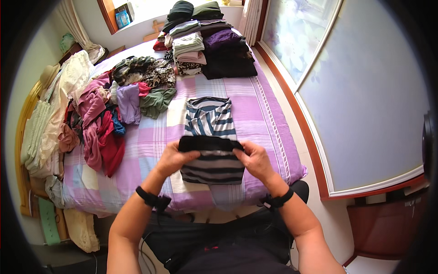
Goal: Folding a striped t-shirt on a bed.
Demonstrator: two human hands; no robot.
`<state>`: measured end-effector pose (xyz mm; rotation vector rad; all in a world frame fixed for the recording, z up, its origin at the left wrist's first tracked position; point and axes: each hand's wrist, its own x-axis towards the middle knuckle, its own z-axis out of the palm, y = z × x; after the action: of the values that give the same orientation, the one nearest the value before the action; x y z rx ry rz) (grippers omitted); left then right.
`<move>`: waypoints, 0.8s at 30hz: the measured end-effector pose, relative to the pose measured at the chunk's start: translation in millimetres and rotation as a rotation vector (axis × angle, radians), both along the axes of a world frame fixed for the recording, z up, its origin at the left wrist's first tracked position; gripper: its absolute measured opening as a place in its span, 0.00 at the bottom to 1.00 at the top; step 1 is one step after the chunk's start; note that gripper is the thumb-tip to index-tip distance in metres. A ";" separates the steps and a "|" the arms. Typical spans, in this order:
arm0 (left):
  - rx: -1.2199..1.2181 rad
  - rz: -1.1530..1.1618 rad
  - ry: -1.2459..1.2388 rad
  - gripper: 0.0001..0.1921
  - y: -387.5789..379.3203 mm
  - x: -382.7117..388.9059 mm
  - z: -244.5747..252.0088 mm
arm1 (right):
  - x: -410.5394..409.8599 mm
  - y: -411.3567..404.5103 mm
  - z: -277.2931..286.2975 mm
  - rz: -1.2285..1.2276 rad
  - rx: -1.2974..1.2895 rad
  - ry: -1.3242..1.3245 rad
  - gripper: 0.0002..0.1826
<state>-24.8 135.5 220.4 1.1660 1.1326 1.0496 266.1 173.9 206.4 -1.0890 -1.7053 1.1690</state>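
Observation:
A striped knit garment [209,120] lies lengthwise on the bed before me, narrowed to a long strip. Its far part has white and dark teal stripes, its near part grey and black ones. Across its middle runs a black band of cloth [208,143], pinched at both ends. My left hand [175,158] grips the band's left end, thumb on top and pointing inward. At the right end, my right hand [254,158] holds the cloth between thumb and fingers. Whether the band is the garment's hem or another part, I cannot tell.
A loose heap of clothes [94,102] covers the bed's left side. Folded clothes stand in stacks [188,44] at the far end, with black and purple ones [227,51] on the right. The checked bedspread [263,137] ends near a sliding-door wardrobe [373,96].

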 end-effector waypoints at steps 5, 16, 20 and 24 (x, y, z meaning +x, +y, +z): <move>-0.053 0.085 -0.061 0.14 106.2 -32.5 -17.0 | -38.6 106.7 -3.7 -0.044 -0.036 0.060 0.09; -0.290 0.244 0.096 0.17 203.0 -41.8 -76.9 | -71.6 213.2 -100.3 -0.249 -0.014 -0.153 0.11; -0.170 0.187 0.036 0.11 209.0 -56.0 -73.0 | -71.3 212.4 -85.4 -0.221 0.002 -0.031 0.09; -0.076 0.245 0.164 0.11 213.8 -52.1 -84.7 | -81.9 219.9 -85.0 -0.284 0.030 -0.222 0.09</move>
<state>-76.9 349.3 135.7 1.0869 1.4609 1.1005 184.2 393.8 121.4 -1.4321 -1.6583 0.8672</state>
